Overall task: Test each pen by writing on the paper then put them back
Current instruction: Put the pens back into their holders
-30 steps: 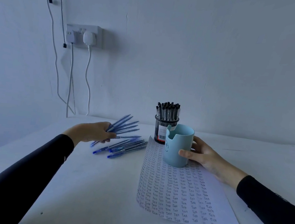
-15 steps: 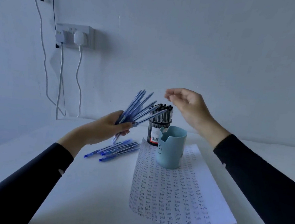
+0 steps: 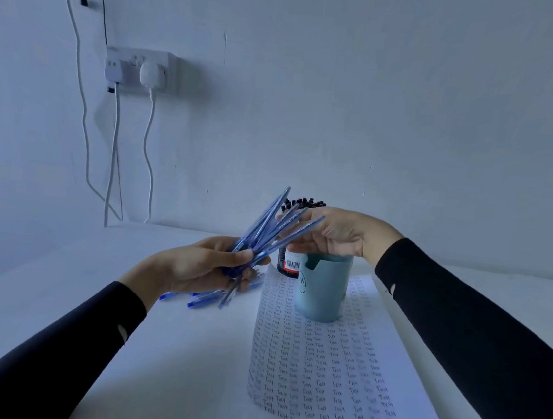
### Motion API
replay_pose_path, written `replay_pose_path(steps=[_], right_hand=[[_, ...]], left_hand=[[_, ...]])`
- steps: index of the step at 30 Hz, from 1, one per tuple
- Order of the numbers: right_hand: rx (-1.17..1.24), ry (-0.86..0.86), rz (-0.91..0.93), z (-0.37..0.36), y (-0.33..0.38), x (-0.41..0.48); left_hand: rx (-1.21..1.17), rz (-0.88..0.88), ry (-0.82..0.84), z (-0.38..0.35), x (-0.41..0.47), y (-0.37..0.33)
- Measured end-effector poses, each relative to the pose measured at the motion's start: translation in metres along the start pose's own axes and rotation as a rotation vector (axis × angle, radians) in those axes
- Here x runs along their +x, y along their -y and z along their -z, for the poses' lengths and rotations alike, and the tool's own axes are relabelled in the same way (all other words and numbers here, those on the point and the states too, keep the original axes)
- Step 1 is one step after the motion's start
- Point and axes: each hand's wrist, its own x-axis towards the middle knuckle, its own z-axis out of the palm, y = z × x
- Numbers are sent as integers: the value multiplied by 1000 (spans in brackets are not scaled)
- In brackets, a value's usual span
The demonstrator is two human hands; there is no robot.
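My left hand (image 3: 199, 266) grips a fanned bundle of blue pens (image 3: 266, 222), their upper ends pointing up and right. At those upper ends my right hand (image 3: 341, 234) has its fingers curled around them, just above the light blue cup (image 3: 322, 290). The cup stands on the paper (image 3: 336, 371), which is covered with rows of the word "Test". Several more blue pens (image 3: 203, 299) lie on the table under my left hand. Behind the cup, a black mesh holder (image 3: 287, 265) is full of black pens (image 3: 303, 202).
The white table (image 3: 183, 353) runs back to a white wall. A wall socket (image 3: 139, 68) with a white plug sits at upper left, and cables (image 3: 112, 156) hang down to the table's far left corner.
My left hand lifted the bundle of blue pens off the table. My right hand let go of the cup, rose, then came down onto the pens' upper ends.
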Motion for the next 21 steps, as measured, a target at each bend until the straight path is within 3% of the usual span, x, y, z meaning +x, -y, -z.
replay_pose_path(steps=[8, 15, 21], right_hand=[[-190, 6, 194, -19, -8, 0], [44, 25, 224, -20, -7, -9], [135, -187, 240, -11, -3, -17]], left_hand=[[-47, -5, 25, 3, -5, -5], [-110, -2, 124, 9, -8, -3], [-96, 12, 130, 8, -6, 2]])
